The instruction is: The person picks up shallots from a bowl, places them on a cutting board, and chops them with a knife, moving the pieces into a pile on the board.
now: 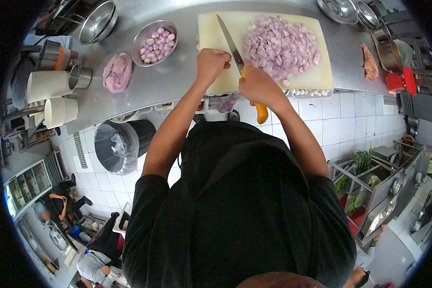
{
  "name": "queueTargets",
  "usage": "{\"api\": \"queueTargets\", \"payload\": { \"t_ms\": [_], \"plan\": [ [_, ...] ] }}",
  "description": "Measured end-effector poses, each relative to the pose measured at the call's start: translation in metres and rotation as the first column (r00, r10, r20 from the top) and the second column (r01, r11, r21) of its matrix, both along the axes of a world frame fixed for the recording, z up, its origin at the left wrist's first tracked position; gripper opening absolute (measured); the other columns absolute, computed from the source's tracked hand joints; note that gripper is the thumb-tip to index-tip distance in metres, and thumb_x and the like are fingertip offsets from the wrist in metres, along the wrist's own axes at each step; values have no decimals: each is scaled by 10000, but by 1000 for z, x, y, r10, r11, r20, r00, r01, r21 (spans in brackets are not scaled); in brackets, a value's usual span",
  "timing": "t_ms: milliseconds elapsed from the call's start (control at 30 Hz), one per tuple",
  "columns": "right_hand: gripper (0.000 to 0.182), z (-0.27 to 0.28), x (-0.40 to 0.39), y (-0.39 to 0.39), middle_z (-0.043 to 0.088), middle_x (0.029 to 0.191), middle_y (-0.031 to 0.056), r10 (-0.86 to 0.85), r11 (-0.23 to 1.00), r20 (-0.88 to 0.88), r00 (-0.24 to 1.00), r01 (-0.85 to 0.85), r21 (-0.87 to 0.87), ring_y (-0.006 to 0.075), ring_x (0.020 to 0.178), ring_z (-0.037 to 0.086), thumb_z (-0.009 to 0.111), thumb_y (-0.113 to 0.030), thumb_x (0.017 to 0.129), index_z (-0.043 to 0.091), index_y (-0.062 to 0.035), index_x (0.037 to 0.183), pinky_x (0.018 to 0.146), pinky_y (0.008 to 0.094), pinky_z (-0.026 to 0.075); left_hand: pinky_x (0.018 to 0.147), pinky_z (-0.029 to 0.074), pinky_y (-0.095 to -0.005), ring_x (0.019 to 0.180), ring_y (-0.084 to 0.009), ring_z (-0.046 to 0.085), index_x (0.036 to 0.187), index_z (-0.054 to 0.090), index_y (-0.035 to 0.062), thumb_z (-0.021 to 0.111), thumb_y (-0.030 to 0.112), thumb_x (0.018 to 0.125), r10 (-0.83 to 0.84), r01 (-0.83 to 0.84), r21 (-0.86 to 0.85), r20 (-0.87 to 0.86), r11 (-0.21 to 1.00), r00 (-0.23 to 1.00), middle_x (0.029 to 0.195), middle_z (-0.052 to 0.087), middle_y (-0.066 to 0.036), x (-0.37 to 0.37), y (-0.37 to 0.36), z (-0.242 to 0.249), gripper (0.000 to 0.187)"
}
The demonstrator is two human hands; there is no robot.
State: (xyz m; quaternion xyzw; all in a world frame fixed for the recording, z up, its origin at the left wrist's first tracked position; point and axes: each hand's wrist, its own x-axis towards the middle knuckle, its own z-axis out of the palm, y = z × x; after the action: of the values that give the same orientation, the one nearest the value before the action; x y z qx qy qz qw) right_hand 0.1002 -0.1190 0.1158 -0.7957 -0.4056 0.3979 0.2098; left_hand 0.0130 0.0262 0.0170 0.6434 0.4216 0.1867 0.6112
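Note:
My right hand (258,86) is closed round the yellow handle of a knife (231,43), whose blade points up and left over the cutting board (209,29). Left of the blade, near the board's left edge, my left hand (213,65) is closed with its fingers curled in; whether it holds something small is hidden. A wide heap of sliced shallots (283,48) covers the board's right part, just beyond my right hand. To the left on the steel counter stands a metal bowl of whole peeled shallots (157,45).
A pinkish bundled cloth or bag (117,73) lies on the counter (187,103) at left, near stacked white tubs (48,86). Metal bowls (338,9) and an orange cloth (369,62) are at right. A lined bin (117,146) stands below. Other people are in the background.

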Motion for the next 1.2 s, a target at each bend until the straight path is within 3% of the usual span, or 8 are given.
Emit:
{"api": "queueTargets", "payload": {
  "t_ms": [633,700,767,800,867,1033,1133,1200],
  "plan": [
    [212,-40,-8,7,622,686,240,-35,991,108,994,21,129,310,477,634,493,-74,907,430,89,1027,439,425,510,612,589,-273,649,-154,693,870,736,-90,695,70,818,19,-19,-18,-16,1000,1000,775,724,-102,-1,-3,11,174],
    [282,-38,-8,12,627,852,346,-53,992,85,995,43,114,456,786,636,505,-65,845,462,113,1059,728,513,494,614,586,-270,648,-147,688,883,737,-90,695,76,820,32,-32,-48,2,998,999,779,726,-102,1,-2,8,182],
    [282,-39,-8,14,628,849,354,-46,993,91,995,36,115,464,787,636,505,-64,840,460,113,1054,732,515,497,611,579,-263,648,-138,682,899,741,-85,697,81,824,36,-36,-65,7,997,999,779,727,-100,0,-1,4,187],
    [244,-43,-7,14,626,763,310,-31,992,110,993,17,122,399,634,635,498,-68,867,441,102,1033,592,473,507,608,573,-259,647,-132,678,907,744,-79,698,83,826,32,-32,-68,4,997,999,778,727,-97,0,-1,4,187],
    [211,-48,-5,14,625,678,267,-14,990,146,989,-6,138,337,483,636,493,-72,894,422,90,1008,456,437,519,603,561,-252,648,-123,673,922,749,-68,702,87,833,34,-33,-37,18,999,999,776,728,-90,0,-1,6,186],
    [212,-54,-9,15,631,694,275,-9,989,196,981,-20,145,362,511,650,499,-76,890,419,87,1000,481,461,527,582,536,-247,643,-110,666,944,761,-38,709,105,851,25,-27,39,52,999,998,771,728,-67,0,1,1,178],
    [213,-88,-8,22,639,758,296,-40,926,420,907,-124,358,383,533,653,503,-79,887,418,78,1003,494,466,534,580,537,-248,633,-105,660,941,759,-41,707,118,858,6,-7,33,8,999,1000,768,730,-70,-1,3,-3,187],
    [222,-85,4,36,647,807,291,-45,970,253,966,-17,241,388,541,654,503,-93,889,426,70,1018,499,457,538,569,533,-258,614,-107,656,948,760,-29,707,121,851,-9,13,85,-50,996,999,761,729,-85,2,5,-2,187]
  ]
}}
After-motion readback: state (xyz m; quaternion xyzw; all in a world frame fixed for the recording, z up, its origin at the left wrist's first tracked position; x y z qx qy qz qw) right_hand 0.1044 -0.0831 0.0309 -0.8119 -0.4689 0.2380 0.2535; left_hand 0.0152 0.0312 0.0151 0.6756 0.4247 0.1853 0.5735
